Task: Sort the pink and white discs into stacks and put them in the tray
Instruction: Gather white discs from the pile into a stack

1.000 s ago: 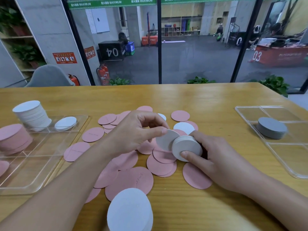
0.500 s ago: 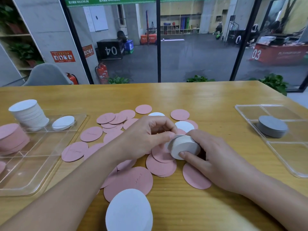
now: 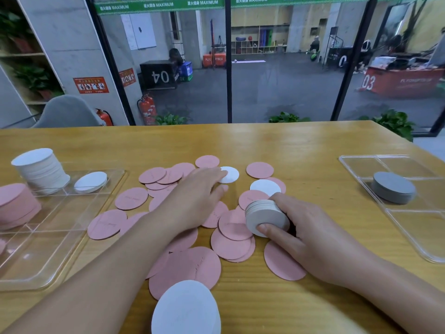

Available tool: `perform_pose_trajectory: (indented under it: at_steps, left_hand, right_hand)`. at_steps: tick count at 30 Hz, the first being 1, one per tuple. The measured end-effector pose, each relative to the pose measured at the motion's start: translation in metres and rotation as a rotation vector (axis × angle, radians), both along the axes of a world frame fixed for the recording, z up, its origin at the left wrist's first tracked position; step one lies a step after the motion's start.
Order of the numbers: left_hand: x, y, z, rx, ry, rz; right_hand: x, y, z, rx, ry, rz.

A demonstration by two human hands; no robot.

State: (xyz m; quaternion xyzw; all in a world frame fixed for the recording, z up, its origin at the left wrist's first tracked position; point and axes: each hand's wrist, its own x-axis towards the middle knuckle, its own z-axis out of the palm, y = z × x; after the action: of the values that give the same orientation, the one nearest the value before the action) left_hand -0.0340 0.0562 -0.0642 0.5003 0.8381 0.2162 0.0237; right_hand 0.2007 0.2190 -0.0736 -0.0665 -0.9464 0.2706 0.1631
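So I'm sitting at the wooden table (image 3: pixel 301 145) with the clear tray (image 3: pixel 48 237) off past my left hand, and it's already holding a tall white stack (image 3: pixel 41 171), a pink stack (image 3: pixel 16 206) and a short white pile (image 3: pixel 91 182). Another clear tray (image 3: pixel 409 227) with a grey stack (image 3: pixel 393 188) is sitting out beyond my right hand. Between my arms the loose pink discs (image 3: pixel 228 237) are lying all over each other, with one big white disc (image 3: pixel 186 309) right near my body.

My right hand (image 3: pixel 310 227) is gripping a small white stack (image 3: pixel 266 216) on its edge, thumb in front, fingers curled over the back. My left hand (image 3: pixel 197 198) is reaching out flat with the fingers straight, holding nothing, fingertips just getting onto the far white disc (image 3: pixel 228 174). One more white disc (image 3: pixel 265 188) is lying just beyond my right hand, partly on top of a pink one.

What I'm worrying about: these discs look thin and flat, so I'm probably going to struggle getting a nail under that one, and dragging it could pull the pink one beside it along. My forearm is also hanging right over the pink pile, so I could be shoving those around. And the stack in my right hand is tilted, so a loose grip could fan it out.

Compared to half a second ago, my left hand is no longer pressing a disc onto the stack; it's moving away to the far disc.
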Motion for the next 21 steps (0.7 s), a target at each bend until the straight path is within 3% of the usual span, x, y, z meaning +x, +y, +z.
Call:
perform_pose_trajectory:
  at_steps: [3, 10, 16, 21]
  left_hand:
    - [0.004, 0.0, 0.0, -0.093, 0.084, -0.013]
    - [0.007, 0.002, 0.003, 0.103, 0.059, 0.085]
    - [0.009, 0.01, -0.002, -0.147, 0.112, 0.205]
    - [0.015, 0.013, 0.004, -0.1, 0.006, 0.221]
  right_hand:
    - [0.0, 0.001, 0.0, 0.001, 0.0, 0.005]
    - [0.0, -0.001, 0.002, -0.025, -0.004, 0.003]
    - [0.001, -0.002, 0.003, -0.044, -0.008, -0.004]
    - [0.001, -0.002, 0.003, -0.044, -0.014, -0.008]
